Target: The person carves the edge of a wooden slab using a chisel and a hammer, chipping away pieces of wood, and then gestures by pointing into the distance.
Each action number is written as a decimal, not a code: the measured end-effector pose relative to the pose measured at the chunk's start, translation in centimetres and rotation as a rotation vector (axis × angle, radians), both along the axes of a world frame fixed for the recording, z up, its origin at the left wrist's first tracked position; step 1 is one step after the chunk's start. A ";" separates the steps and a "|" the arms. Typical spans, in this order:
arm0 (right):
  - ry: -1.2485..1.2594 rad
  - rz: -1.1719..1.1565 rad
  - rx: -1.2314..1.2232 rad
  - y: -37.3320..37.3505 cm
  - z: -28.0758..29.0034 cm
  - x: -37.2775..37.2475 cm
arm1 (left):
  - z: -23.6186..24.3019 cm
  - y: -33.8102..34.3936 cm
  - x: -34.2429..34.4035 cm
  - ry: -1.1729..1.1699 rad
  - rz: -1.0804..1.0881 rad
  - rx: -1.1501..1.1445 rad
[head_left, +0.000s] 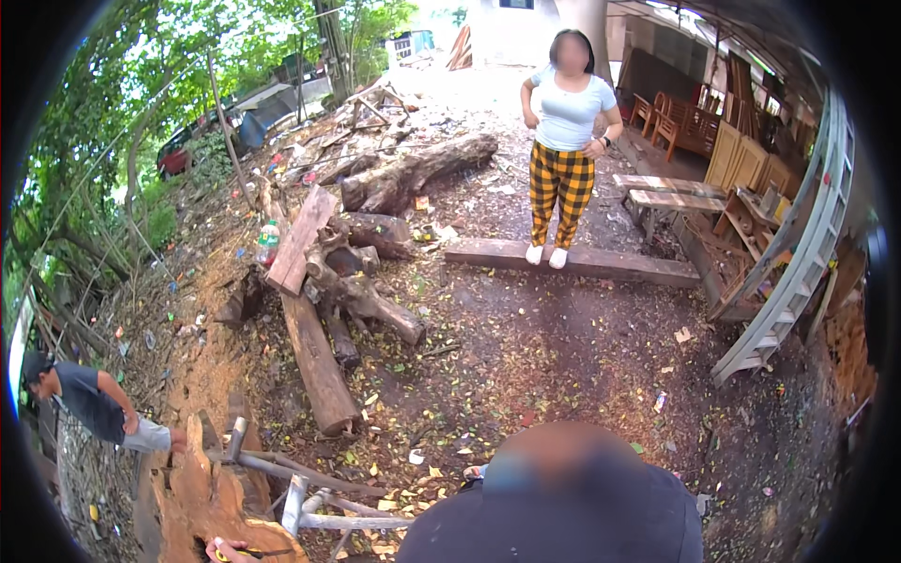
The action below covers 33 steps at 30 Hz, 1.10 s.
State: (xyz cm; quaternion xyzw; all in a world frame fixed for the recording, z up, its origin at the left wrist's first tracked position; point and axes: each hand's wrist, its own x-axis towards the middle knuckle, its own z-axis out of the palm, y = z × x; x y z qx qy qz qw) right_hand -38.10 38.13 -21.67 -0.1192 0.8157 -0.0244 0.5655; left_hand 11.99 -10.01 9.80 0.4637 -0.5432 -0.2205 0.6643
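At the lower left edge, part of a hand, by its place my left hand [225,550], is closed around a slim yellow-and-black tool [251,552]. The tool's kind is too small to make out. Its dark, thin end points right, over a rough-edged slab of orange-brown wood [192,493]. Beside the fingers, the slab has a dark hollow. The lower frame edge cuts off the wrist. My right hand does not show.
A person in a dark shirt [563,511] is close in front; another stands by a long beam [638,266], a third bends at far left. Grey poles [347,522] adjoin the slab. Logs [319,366] lie beyond; a ladder [788,300] leans at right near benches [676,201].
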 end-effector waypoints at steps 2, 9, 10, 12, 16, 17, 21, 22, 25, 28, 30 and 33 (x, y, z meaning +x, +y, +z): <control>0.023 0.039 0.007 0.1 0.4 0.3 | -0.2 -0.2 0.0 0.011 -0.001 0.003; 0.031 0.052 -0.006 1.8 2.6 0.6 | -0.9 -0.7 0.3 -0.047 -0.033 0.027; 0.048 -0.018 -0.033 1.7 3.2 0.8 | -0.6 -0.1 0.2 -0.082 -0.040 0.012; 0.023 -0.069 -0.018 1.4 3.2 1.1 | 0.2 1.3 0.0 -0.154 -0.036 -0.017; 0.291 -0.004 -0.497 7.2 -3.9 0.4 | 2.0 3.4 -3.1 -0.218 0.080 0.074; 0.480 0.150 -0.559 8.8 -7.8 -1.6 | 3.5 4.7 -4.7 -0.108 -0.023 0.141; 0.119 -0.048 -0.073 3.6 -0.4 0.1 | 6.1 3.8 -9.1 -0.381 -0.271 0.042; 0.116 -0.007 -0.077 2.6 0.0 -0.2 | 6.8 2.4 -10.5 -0.359 -0.351 0.039; -0.017 -0.177 0.032 2.9 3.1 0.7 | 16.3 -0.6 -16.7 -0.834 -0.357 0.119; 0.062 -0.110 0.010 1.5 1.1 0.8 | 25.9 -4.8 -20.6 -1.135 -0.251 0.204; 0.078 -0.032 -0.103 3.2 -0.1 1.1 | 31.4 -7.4 -22.7 -1.234 -0.220 0.237; 0.020 0.218 -0.181 4.2 -2.1 0.3 | 36.0 -10.5 -24.5 -1.322 -0.176 0.257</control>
